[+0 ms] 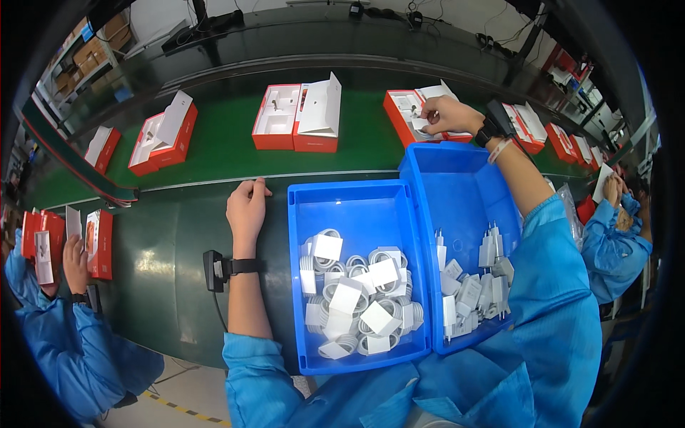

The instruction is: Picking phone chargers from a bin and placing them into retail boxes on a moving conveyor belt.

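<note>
My right hand (452,117) reaches over an open red and white box (401,114) on the green belt. Its fingers are pinched together over the white insert, at a small white piece that I cannot make out. My left hand (247,211) rests loosely curled at the belt's near edge, with nothing visible in it. In front of me a blue bin (294,285) holds several coiled white cables (345,294) with white paper wraps. The blue bin on its right (457,171) contains white plug adapters (465,294), some with prongs up. My right forearm passes above that bin.
Another open red box (275,113) stands mid-belt, with one more (164,139) farther left. Several boxes line the belt at right. Co-workers in blue sleeves work at left (68,349) and right (615,250). A metal edge (271,176) separates belt and table.
</note>
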Action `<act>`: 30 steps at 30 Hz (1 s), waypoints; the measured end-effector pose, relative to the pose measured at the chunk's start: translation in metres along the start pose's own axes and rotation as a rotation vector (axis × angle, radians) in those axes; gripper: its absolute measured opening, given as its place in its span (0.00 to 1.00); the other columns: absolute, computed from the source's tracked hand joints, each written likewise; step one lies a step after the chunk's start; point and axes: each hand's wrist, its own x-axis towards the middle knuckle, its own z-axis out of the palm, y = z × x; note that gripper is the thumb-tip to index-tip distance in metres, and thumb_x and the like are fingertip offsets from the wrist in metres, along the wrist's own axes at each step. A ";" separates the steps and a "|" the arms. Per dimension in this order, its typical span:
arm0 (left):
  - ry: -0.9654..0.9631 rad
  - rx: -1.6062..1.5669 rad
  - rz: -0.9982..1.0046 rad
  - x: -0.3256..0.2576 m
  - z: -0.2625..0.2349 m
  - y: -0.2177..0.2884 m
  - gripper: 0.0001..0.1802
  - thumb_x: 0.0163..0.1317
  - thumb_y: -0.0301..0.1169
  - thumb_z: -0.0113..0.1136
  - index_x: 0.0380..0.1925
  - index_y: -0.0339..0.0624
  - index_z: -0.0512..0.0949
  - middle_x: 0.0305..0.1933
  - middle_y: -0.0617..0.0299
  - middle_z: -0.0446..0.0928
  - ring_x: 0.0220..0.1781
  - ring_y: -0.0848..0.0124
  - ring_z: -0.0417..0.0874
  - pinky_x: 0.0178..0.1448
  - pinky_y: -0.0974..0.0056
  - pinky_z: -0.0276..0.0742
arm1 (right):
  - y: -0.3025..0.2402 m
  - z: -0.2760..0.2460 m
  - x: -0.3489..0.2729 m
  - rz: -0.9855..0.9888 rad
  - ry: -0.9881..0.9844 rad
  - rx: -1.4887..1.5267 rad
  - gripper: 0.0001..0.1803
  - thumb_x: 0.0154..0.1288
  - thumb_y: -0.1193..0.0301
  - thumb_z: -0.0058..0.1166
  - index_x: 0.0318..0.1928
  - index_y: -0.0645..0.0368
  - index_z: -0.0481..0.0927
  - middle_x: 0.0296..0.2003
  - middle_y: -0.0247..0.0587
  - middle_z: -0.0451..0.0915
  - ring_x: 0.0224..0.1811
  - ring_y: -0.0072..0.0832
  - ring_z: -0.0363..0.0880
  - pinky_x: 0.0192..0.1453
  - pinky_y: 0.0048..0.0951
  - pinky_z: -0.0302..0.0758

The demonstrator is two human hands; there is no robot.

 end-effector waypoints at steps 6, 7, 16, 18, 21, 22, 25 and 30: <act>0.011 -0.029 -0.007 0.000 0.001 0.001 0.21 0.66 0.45 0.53 0.22 0.42 0.82 0.16 0.63 0.72 0.21 0.71 0.71 0.31 0.64 0.66 | 0.011 0.006 0.000 0.015 -0.095 -0.047 0.21 0.51 0.63 0.66 0.39 0.68 0.82 0.39 0.51 0.81 0.42 0.39 0.81 0.49 0.33 0.77; 0.007 -0.026 -0.008 0.000 0.001 0.001 0.21 0.66 0.45 0.53 0.22 0.42 0.82 0.16 0.63 0.72 0.21 0.71 0.71 0.31 0.64 0.66 | 0.017 0.009 -0.001 0.017 -0.134 -0.017 0.21 0.50 0.64 0.67 0.39 0.68 0.82 0.40 0.51 0.81 0.42 0.39 0.81 0.49 0.33 0.77; 0.003 -0.093 0.063 0.008 0.010 -0.007 0.21 0.67 0.43 0.54 0.22 0.40 0.81 0.14 0.66 0.65 0.20 0.77 0.65 0.28 0.66 0.60 | 0.054 0.015 -0.005 -0.071 -0.106 -0.269 0.18 0.49 0.65 0.67 0.39 0.63 0.84 0.37 0.49 0.80 0.42 0.43 0.80 0.47 0.39 0.75; 0.018 -0.122 0.085 0.007 0.009 -0.022 0.21 0.67 0.42 0.54 0.22 0.38 0.81 0.14 0.67 0.65 0.21 0.79 0.64 0.28 0.67 0.59 | 0.031 0.018 0.002 0.072 -0.172 -0.267 0.16 0.54 0.66 0.62 0.41 0.62 0.84 0.39 0.50 0.80 0.43 0.44 0.79 0.48 0.40 0.74; 0.008 -0.150 0.103 0.010 0.011 -0.020 0.21 0.68 0.41 0.54 0.21 0.38 0.80 0.15 0.69 0.65 0.21 0.80 0.61 0.28 0.68 0.56 | 0.007 0.011 -0.031 -0.157 0.124 -0.235 0.10 0.59 0.72 0.52 0.39 0.63 0.82 0.37 0.48 0.80 0.42 0.43 0.79 0.48 0.38 0.76; 0.012 -0.121 0.091 0.008 0.009 -0.021 0.21 0.68 0.41 0.54 0.21 0.37 0.80 0.15 0.69 0.65 0.21 0.80 0.61 0.28 0.68 0.56 | -0.026 0.004 -0.039 -0.246 0.163 -0.122 0.09 0.59 0.74 0.51 0.37 0.63 0.81 0.37 0.47 0.80 0.42 0.42 0.79 0.47 0.37 0.76; -0.009 -0.115 0.076 0.007 0.009 -0.012 0.21 0.68 0.41 0.55 0.21 0.37 0.80 0.16 0.69 0.66 0.22 0.80 0.61 0.28 0.68 0.57 | -0.108 -0.013 -0.103 -0.233 -0.144 0.204 0.07 0.55 0.77 0.52 0.35 0.61 0.80 0.34 0.43 0.81 0.39 0.41 0.80 0.46 0.37 0.76; 0.000 -0.160 0.107 0.010 0.008 -0.017 0.22 0.68 0.42 0.54 0.21 0.36 0.79 0.16 0.69 0.66 0.22 0.79 0.62 0.29 0.68 0.57 | -0.131 0.041 -0.160 -0.423 -0.489 0.061 0.16 0.57 0.70 0.59 0.47 0.56 0.77 0.46 0.41 0.76 0.54 0.38 0.74 0.52 0.40 0.77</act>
